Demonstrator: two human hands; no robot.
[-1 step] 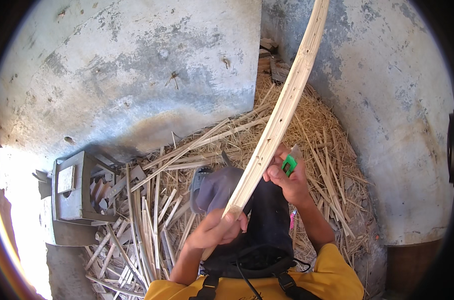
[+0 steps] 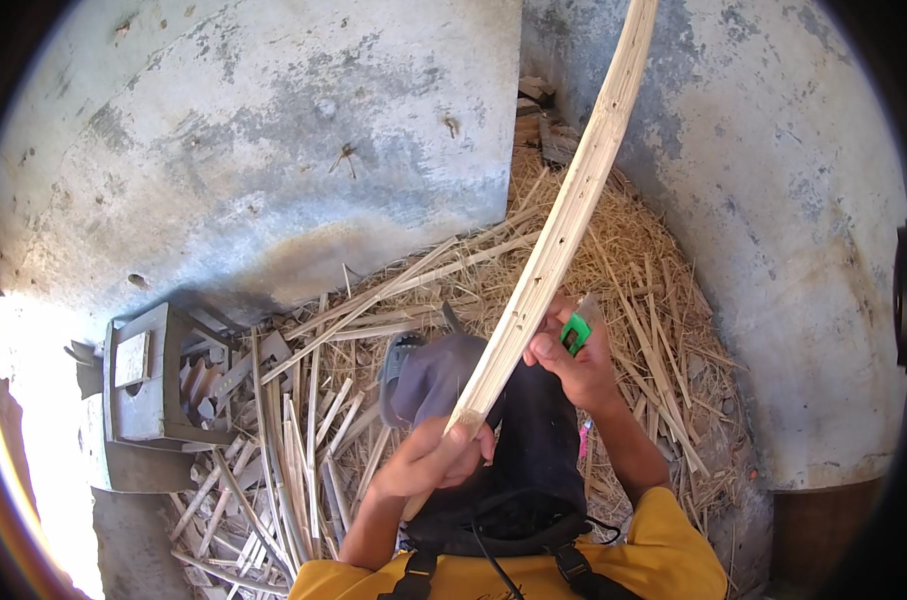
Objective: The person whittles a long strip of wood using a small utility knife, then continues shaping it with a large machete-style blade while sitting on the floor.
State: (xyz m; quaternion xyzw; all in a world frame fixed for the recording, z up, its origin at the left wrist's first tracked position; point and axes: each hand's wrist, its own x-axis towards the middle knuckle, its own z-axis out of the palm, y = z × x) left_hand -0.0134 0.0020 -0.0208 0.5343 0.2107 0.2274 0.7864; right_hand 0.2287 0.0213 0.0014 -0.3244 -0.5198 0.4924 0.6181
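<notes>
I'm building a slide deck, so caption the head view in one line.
Left hand grips a long pale strip; right hand holds a green tool.

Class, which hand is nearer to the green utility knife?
Right: the right hand holds the green utility knife; the left hand is apart from it, lower left, gripping the wooden strip.
</notes>
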